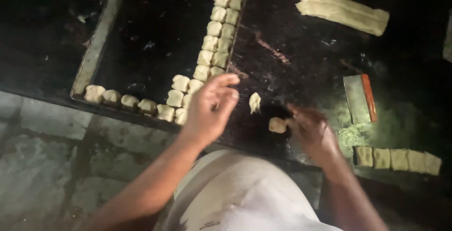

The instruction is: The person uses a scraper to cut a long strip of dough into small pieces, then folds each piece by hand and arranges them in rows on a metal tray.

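Head view: right hand (313, 129) pinches a dough piece (278, 125); left hand (212, 108), fingers loosely spread, hovers beside the tray (94, 47)

Dark, worn worktable (292, 56), dim light with a brighter patch at right, mottled grey concrete floor (42, 165) below

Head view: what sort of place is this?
Probably a small bakery or kitchen workbench: a dark baking tray lined with dough pieces, a long dough strip, and a dough scraper.
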